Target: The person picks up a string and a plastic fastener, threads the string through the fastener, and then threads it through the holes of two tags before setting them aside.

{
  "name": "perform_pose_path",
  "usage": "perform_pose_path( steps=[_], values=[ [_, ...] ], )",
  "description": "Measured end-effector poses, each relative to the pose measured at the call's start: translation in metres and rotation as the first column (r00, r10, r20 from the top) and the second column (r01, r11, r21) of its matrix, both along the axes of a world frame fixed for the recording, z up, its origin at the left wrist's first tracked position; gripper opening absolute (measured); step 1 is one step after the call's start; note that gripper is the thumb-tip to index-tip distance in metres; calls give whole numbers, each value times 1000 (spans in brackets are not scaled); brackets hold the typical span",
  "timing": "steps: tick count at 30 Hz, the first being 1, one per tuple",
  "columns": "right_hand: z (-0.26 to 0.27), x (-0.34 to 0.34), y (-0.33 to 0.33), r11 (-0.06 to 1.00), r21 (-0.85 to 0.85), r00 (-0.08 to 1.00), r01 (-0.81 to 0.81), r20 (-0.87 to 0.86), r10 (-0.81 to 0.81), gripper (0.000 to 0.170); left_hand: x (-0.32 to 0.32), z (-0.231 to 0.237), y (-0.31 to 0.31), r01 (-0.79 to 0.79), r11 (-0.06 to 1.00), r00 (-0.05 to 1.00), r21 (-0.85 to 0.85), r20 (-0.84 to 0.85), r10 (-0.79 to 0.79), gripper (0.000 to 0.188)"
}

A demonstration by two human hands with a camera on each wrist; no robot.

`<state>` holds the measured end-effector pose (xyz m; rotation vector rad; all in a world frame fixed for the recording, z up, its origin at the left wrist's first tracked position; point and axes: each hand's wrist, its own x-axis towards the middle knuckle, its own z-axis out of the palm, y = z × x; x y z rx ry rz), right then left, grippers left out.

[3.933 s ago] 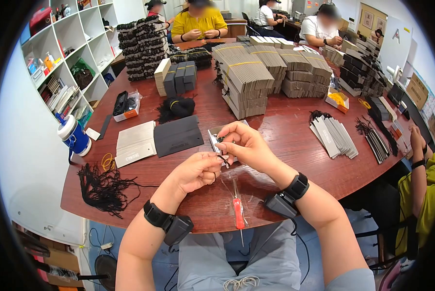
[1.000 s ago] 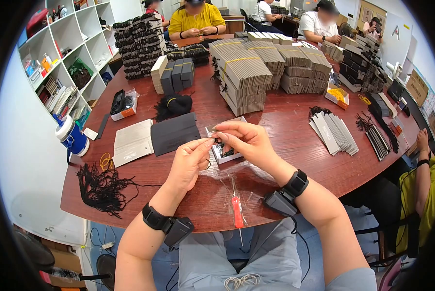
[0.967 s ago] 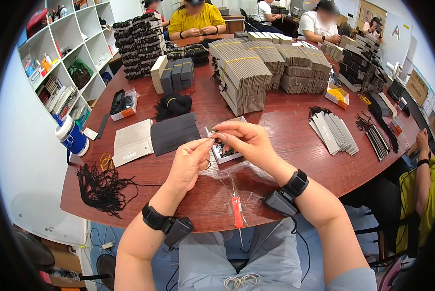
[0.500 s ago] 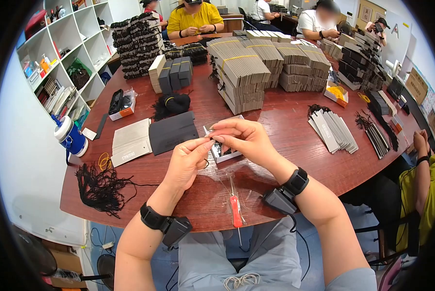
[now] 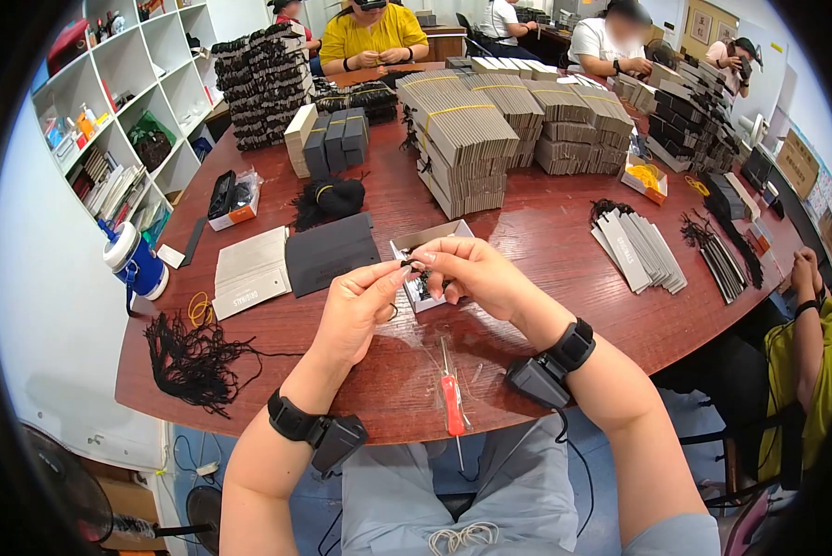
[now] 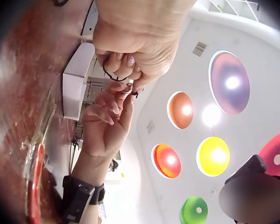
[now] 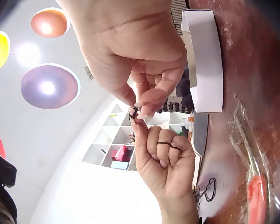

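Note:
Both hands meet fingertip to fingertip over a small white box [image 5: 414, 295]. The left hand [image 5: 360, 306] pinches a black cord [image 7: 133, 113] between thumb and index finger, and part of the cord loops round its curled fingers. Thumb and index finger of the right hand [image 5: 490, 278] pinch the same cord from the other side, its other fingers loosely bent. The right wrist view shows a small dark knot or loop at the fingertips; its exact form is too small to tell. Small black items lie in the box, partly hidden by the right hand.
A red-handled tool [image 5: 452, 405] lies at the near edge. Black cords [image 5: 193, 366], pale cards [image 5: 252, 269] and dark cards [image 5: 330, 253] lie left. Banded grey stacks [image 5: 462, 130] stand behind; fanned tags [image 5: 634, 248] lie right. Other people sit around the table.
The right hand has shifted slightly right and its lower fingers have spread and dropped over the box. The left hand stays nearly in place, still pinching.

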<state>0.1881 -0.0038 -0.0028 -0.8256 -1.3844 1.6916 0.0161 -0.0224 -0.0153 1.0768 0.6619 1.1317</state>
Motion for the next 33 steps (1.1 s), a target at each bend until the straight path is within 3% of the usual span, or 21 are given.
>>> perform_pose_path(
  steps=[4,12,18,20,23,33],
  values=[
    [-1,0,1,996,-86,995,2,-97,-11,20,0,0,1,-49,999,999,2,-7,49,17],
    [-3,-2,0,997,-58,995,49,-79,-53,16,2,2,0,-103,995,993,9,-50,103,16],
    [-8,-5,0,996,5,991,94,-93,-93,16,2,0,-1,-167,979,980,117,-88,178,16],
    [-8,-6,0,994,17,989,111,-103,-108,16,6,2,-3,-252,933,945,256,-141,294,16],
    [-5,-7,-1,992,-29,984,125,-123,-127,16,7,0,-3,-225,939,939,259,-199,280,16],
    [-4,-3,0,995,38,990,94,-107,-90,16,6,-1,-3,-225,935,927,274,-236,293,16]
  ],
)
